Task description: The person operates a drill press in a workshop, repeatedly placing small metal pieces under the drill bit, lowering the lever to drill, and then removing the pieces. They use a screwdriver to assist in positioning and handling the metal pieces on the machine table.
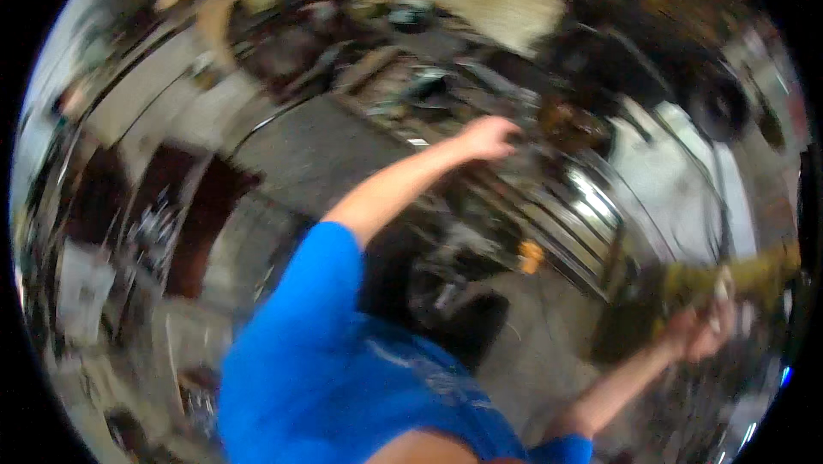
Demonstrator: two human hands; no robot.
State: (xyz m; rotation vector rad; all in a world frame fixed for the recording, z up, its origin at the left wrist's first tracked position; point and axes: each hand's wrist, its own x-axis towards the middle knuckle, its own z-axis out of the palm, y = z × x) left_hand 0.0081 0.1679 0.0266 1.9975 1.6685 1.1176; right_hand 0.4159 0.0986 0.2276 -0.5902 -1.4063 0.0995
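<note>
My left hand (490, 137) reaches forward over a workshop machine with bright metal bars (591, 198). Its fingers look curled at a small dark part (516, 134), too smeared to name. Out to the right, low in the view, my right hand (703, 334) is closed around a pale, slim object (724, 288) that sticks up past the fingers. Motion blur hides what that object is. Behind this hand is a yellowish-green machine part (763, 271).
A dark grey tabletop (313, 155) lies left of my left arm, with a cluttered tray (386, 83) beyond it. Dark red open boxes (201, 224) with small metal pieces stand at the left. An orange object (531, 256) is below the bars. A pale panel (694, 181) stands right.
</note>
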